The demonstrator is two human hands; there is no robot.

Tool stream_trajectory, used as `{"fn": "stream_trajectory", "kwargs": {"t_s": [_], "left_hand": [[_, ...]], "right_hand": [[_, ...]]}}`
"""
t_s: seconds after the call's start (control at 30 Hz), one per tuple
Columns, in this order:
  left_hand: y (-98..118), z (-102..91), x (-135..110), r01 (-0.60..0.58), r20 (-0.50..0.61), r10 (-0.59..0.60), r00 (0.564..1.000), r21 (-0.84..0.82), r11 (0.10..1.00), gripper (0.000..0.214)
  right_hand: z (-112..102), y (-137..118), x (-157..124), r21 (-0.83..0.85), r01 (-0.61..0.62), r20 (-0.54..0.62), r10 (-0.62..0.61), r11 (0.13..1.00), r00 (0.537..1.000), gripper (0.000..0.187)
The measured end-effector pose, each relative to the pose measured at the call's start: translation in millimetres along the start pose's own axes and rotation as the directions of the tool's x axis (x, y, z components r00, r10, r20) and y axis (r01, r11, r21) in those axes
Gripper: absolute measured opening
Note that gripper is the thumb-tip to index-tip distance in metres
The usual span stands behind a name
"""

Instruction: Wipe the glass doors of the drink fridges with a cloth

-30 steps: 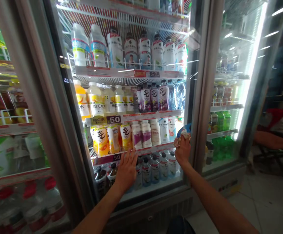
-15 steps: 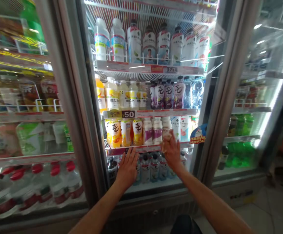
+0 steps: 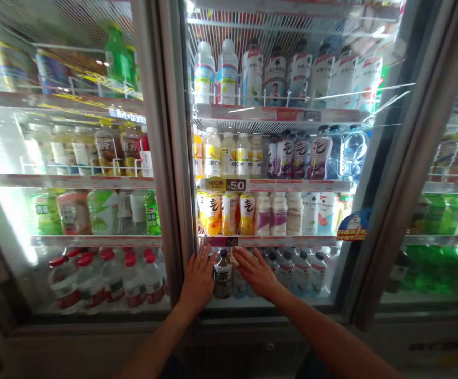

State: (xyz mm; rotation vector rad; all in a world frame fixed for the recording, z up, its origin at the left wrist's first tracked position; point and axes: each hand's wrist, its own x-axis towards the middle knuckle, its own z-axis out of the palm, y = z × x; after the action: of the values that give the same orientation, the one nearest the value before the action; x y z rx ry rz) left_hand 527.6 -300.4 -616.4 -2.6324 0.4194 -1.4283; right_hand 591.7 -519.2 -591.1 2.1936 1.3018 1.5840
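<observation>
My left hand (image 3: 198, 279) lies flat with its fingers stretched upward against the glass door (image 3: 288, 311), beside the door's left frame. My right hand (image 3: 257, 275) presses a pale, crumpled cloth (image 3: 235, 258) to the same glass, a short way right of my left hand. Most of the cloth is hidden under the palm and fingers. Behind the glass, between the two hands, shows a dark tea bottle (image 3: 223, 276) on the bottom shelf. Just above the fingertips runs a shelf edge with a price tag (image 3: 232, 241).
Shelves behind the glass hold rows of drinks, among them orange bottles (image 3: 212, 216) and purple-labelled bottles (image 3: 319, 158). A blue round sticker (image 3: 354, 225) is on the right of the door. Metal door frames (image 3: 173, 158) stand on both sides, with red-capped bottles (image 3: 89, 279) behind the left door.
My right hand has moved left and down across the glass with the cloth, closer to my left hand. My left hand has shifted left toward the frame. The view has turned left.
</observation>
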Motion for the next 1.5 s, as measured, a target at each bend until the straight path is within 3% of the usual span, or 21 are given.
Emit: {"fn": "stream_trajectory", "kwargs": {"t_s": [0.03,0.17,0.2,0.3,0.37,0.4,0.47,0.53,0.6,0.7,0.77,0.83,0.93,1.0,1.1,1.17,1.23,1.3,1.33,1.43,1.5], "left_hand": [[-4.6,-1.5,-3.3,-0.016,-0.012,0.016,1.000,0.003,1.000,0.059],[-15.8,-10.4,-5.7,-0.038,-0.083,0.038,0.996,0.002,0.999,0.060],[-16.6,-12.7,-5.1,-0.023,-0.094,0.023,0.995,0.003,1.000,0.060],[-18.2,-18.1,-5.1,0.024,-0.121,-0.022,0.992,0.009,1.000,0.063],[-20.3,-21.0,-6.2,0.026,-0.124,-0.024,0.992,0.013,1.000,0.065],[-21.5,-22.4,-6.4,0.025,-0.122,-0.023,0.992,0.014,1.000,0.066],[-23.3,-25.3,-4.8,0.035,-0.117,-0.034,0.993,0.009,0.999,0.067],[-23.0,-28.3,-0.6,0.051,-0.117,-0.051,0.992,-0.007,0.999,0.069],[-20.7,-30.7,4.9,0.057,-0.130,-0.061,0.990,-0.031,0.998,0.070],[-16.6,-33.3,14.3,0.026,-0.175,-0.037,0.984,-0.061,0.998,0.069],[-14.6,-34.8,23.0,0.000,-0.190,-0.013,0.982,-0.069,0.998,0.067],[-12.4,-36.2,35.1,-0.016,-0.192,0.002,0.981,-0.072,0.997,0.065],[-6.3,-37.5,57.2,-0.004,-0.189,-0.011,0.982,-0.081,0.997,0.064],[-0.7,-37.4,71.2,0.002,-0.176,-0.018,0.984,-0.088,0.996,0.065],[7.1,-36.6,89.1,-0.011,-0.169,-0.004,0.986,-0.087,0.996,0.067],[11.4,-36.5,99.8,-0.025,-0.171,0.011,0.985,-0.079,0.997,0.067],[16.0,-36.6,109.8,-0.027,-0.173,0.016,0.985,-0.065,0.998,0.066],[21.5,-35.9,117.7,-0.024,-0.175,0.014,0.984,-0.053,0.998,0.063],[24.7,-34.9,120.6,-0.026,-0.174,0.017,0.985,-0.049,0.998,0.061],[35.6,-29.9,126.4,-0.059,-0.174,0.050,0.983,-0.048,0.997,0.057],[43.4,-26.3,130.0,-0.078,-0.180,0.068,0.981,-0.051,0.996,0.057]], "right_hand": [[0.5,-4.6,7.8,0.014,0.005,-0.001,-0.005,1.000,1.000,0.034],[-1.1,-6.4,57.0,0.023,-0.259,-0.159,0.260,0.966,0.952,0.040],[0.9,-9.7,64.5,0.026,-0.275,-0.173,0.275,0.961,0.946,0.039],[13.2,-31.8,65.4,0.042,-0.065,-0.097,0.068,0.997,0.993,0.035],[19.7,-44.5,63.1,0.061,0.083,-0.049,-0.080,0.995,0.996,0.033],[20.4,-46.7,66.1,0.063,0.088,-0.052,-0.084,0.994,0.995,0.034],[16.4,-42.5,80.9,0.064,-0.046,-0.103,0.052,0.997,0.993,0.037],[9.3,-33.1,97.5,0.075,-0.211,-0.160,0.221,0.975,0.962,0.040],[4.5,-26.1,102.9,0.074,-0.214,-0.160,0.223,0.974,0.962,0.041],[2.2,-18.6,89.1,0.054,0.073,-0.070,-0.069,0.996,0.995,0.039],[-2.1,-5.5,81.2,0.040,0.153,-0.043,-0.151,0.988,0.988,0.037],[-11.2,15.5,81.1,0.009,-0.004,-0.103,0.005,1.000,0.995,0.036],[-25.4,43.6,78.5,-0.020,-0.327,-0.223,0.314,0.945,0.923,0.038],[-29.3,51.4,64.2,-0.040,-0.290,-0.199,0.277,0.956,0.940,0.037],[-31.1,60.6,37.6,-0.048,-0.071,-0.085,0.067,0.996,0.994,0.031],[-35.6,75.6,30.9,-0.070,-0.180,-0.114,0.171,0.981,0.979,0.031],[-42.4,93.3,31.8,-0.091,-0.421,-0.221,0.394,0.902,0.892,0.035],[-46.8,103.2,30.1,-0.103,-0.535,-0.287,0.490,0.839,0.823,0.039],[-47.2,103.6,26.1,-0.117,-0.515,-0.275,0.470,0.849,0.838,0.038],[-45.0,97.7,7.2,-0.143,-0.294,-0.143,0.274,0.945,0.951,0.032],[-47.4,101.3,0.8,-0.145,-0.285,-0.117,0.270,0.947,0.956,0.032]]}}
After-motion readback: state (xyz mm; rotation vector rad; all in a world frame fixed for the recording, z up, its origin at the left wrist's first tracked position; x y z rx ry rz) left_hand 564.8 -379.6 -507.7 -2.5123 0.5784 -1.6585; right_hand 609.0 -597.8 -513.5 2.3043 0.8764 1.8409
